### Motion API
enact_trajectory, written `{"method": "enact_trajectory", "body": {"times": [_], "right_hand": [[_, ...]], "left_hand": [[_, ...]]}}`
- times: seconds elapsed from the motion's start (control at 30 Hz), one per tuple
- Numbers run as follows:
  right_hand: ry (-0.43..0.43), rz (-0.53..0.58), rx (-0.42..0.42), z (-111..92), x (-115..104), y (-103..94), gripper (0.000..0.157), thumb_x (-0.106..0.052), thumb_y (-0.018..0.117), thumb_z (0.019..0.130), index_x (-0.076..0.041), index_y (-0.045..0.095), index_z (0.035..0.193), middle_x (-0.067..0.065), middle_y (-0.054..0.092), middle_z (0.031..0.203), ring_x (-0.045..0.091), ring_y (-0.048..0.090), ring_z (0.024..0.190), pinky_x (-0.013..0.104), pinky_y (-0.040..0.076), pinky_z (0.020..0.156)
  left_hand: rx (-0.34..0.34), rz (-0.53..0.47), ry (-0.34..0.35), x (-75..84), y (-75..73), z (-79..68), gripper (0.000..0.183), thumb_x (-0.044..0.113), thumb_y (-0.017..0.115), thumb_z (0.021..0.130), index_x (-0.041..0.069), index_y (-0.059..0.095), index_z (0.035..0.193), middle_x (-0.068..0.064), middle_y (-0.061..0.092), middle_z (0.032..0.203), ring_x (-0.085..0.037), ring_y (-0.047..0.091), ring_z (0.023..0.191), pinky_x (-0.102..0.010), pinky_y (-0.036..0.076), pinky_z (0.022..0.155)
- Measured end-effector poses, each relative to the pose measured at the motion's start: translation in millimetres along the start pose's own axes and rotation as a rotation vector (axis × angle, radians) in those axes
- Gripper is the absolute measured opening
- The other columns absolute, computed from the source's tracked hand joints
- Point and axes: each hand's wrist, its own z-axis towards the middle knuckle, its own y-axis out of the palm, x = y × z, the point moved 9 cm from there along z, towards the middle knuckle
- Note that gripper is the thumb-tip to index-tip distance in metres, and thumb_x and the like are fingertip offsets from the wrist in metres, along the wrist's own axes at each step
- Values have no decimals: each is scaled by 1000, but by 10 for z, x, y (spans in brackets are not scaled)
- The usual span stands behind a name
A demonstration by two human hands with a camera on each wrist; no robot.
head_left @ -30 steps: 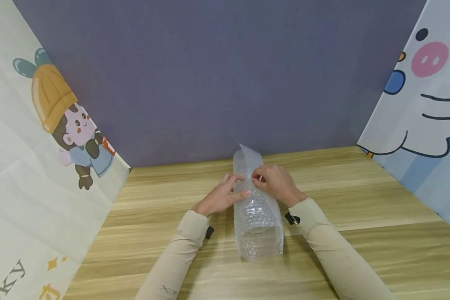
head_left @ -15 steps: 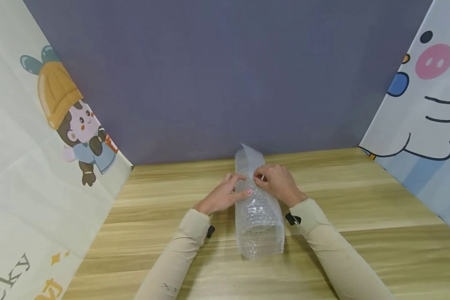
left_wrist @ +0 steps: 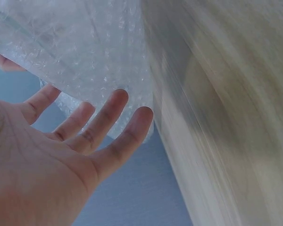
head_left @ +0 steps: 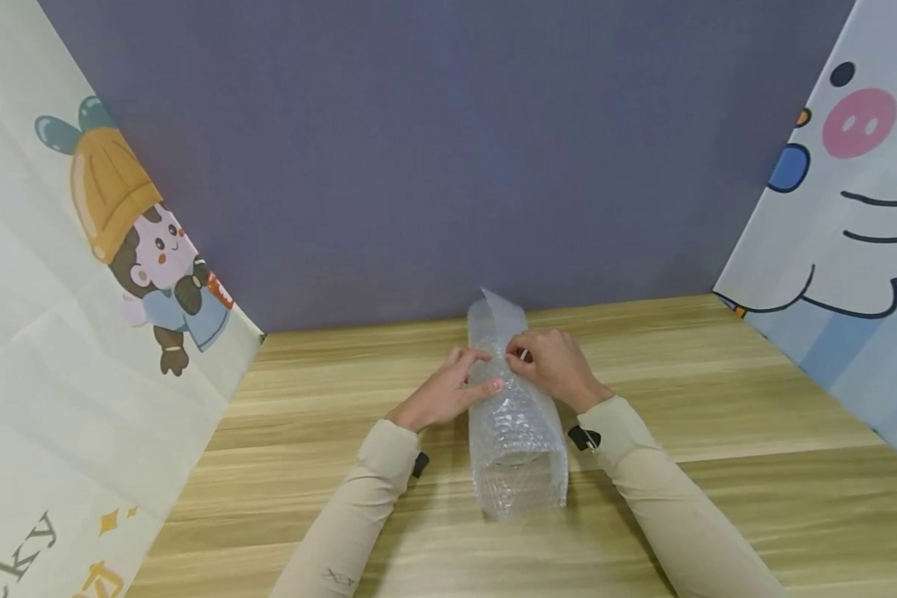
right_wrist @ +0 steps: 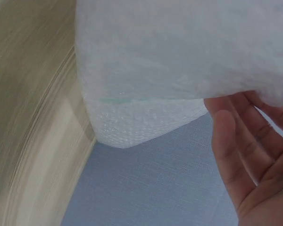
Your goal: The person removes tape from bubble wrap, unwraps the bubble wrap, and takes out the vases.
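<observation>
Bubble wrap (head_left: 512, 419) lay lengthwise in front of us on the wood-grained tabletop (head_left: 299, 432), rolled into a loose, clear tube whose near end gaped towards us. Its far end reached up near the back edge, where one pointed corner stood out against the grey-purple panel (head_left: 448, 166). Through the near opening we saw a curved rim inside, though we could not tell what it belonged to.

We had a hand on either side of it. Our left hand (head_left: 444, 392) was spread, thumb and forefinger well parted and resting on top of the wrap; from the left wrist we saw the other fingers apart and slightly bent beside its lower side. Our right hand (head_left: 556, 365) pinched the overlapping edge of the sheet between thumb and fingers, just across from our left fingertips.

Our beige sleeves (head_left: 359, 507) ended in folded cuffs, with a small black device (head_left: 585, 437) at the right wrist. To our left we had a pale wall with a cartoon figure (head_left: 157, 237) in an orange hat; to our right, one with a pink snout (head_left: 860, 124).
</observation>
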Motion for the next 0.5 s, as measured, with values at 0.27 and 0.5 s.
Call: {"method": "enact_trajectory", "body": {"times": [0.27,0.5], "right_hand": [[18,16,-4,10,19,3,7,-12,74,90,-8,78,93,5,78,83,13,69,68,28,59,61],[34,37,2,6,48,-9,5,-11,75,89,-7,78,91,6,77,80,13,69,66,29,59,60]], "left_hand": [[2,2,0,10,-10,-4,69,67,52,98,27,41,152,-5,43,136,-24,56,117,-45,53,99],[4,14,13,6,-1,4,69,68,51,98,27,40,152,-7,42,140,-26,57,120,-47,52,102]]}}
